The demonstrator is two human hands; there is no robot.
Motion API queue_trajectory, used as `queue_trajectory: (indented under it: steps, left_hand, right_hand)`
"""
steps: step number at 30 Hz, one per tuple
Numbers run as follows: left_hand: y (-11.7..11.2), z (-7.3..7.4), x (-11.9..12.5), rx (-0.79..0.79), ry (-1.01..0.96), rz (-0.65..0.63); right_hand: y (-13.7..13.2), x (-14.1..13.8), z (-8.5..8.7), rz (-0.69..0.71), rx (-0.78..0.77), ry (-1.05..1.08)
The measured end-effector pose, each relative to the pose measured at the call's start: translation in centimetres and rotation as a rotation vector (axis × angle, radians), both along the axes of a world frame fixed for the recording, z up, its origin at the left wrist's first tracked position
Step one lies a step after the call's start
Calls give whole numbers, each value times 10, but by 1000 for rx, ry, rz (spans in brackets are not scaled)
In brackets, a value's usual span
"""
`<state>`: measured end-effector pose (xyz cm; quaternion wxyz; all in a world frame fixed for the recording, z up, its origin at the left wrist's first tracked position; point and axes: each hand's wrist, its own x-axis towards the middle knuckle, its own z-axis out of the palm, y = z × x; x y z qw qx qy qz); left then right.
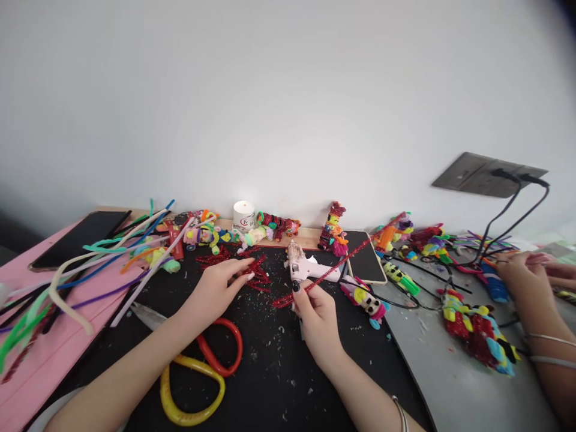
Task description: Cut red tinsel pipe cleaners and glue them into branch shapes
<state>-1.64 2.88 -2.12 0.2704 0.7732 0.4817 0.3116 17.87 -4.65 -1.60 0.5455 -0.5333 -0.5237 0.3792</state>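
My left hand (220,285) reaches over a pile of short red tinsel pipe cleaner pieces (258,279), its thumb and fingertips a little apart among them. My right hand (318,324) pinches a long red tinsel pipe cleaner (335,270) between thumb and fingers; it slants up to the right. Behind that hand lies a pale pink glue gun (315,270), its handle partly hidden. Big scissors with a red and a yellow handle loop (192,414) rest below my left forearm, which covers their middle.
Colourful pipe cleaner figures (333,231) line the wall beside a paper cup (243,215) and a phone (366,258). Loose pipe cleaners (67,294) spread across a pink surface at left. Another person's hand (524,279) works at right, near black cables (486,228) plugged into a wall socket (477,174).
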Motion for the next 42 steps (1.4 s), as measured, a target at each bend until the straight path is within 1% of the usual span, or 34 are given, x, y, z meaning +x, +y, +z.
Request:
queue_trajectory:
  steps: [2,4,5,6,7,10,12,14,20,28,32,38,40,42]
  left_hand:
    - [-1,1,0,117,54,-4]
    - [-5,6,-1,264,84,5]
    - [-8,10,-1,327,87,-20]
    - [-11,13,-1,364,91,-71]
    - [-14,17,0,395,99,-149]
    - [-23,22,3,412,148,-384]
    - [-27,22,7,422,169,-467]
    - [-29,21,10,440,176,-498]
    - [-31,20,14,510,180,-496]
    - [-30,20,11,444,86,-524]
    - [-29,19,12,430,121,-514]
    - [-28,18,10,410,214,-473]
    - [-29,17,10,438,209,-449]
    - [-30,17,9,471,201,-439]
  right_hand:
    - [0,0,-1,-13,-5,-4]
    - [1,1,-2,-31,-10,5]
    - [1,1,-2,-34,-12,12]
    - [1,1,-2,-33,-15,16]
    - [1,1,-2,-25,-18,17]
    - [0,-1,0,35,-18,14]
    - [-1,-2,2,73,-20,0]
    - [-2,-3,2,102,-23,-19]
    - [-3,-3,2,129,-35,-38]
    - [-2,-4,6,130,-27,-90]
    - [-2,-4,9,129,-20,-100]
    - [0,-3,11,63,-23,-113]
    - [1,-4,10,75,-11,-149]
    - [1,-5,9,117,14,-197]
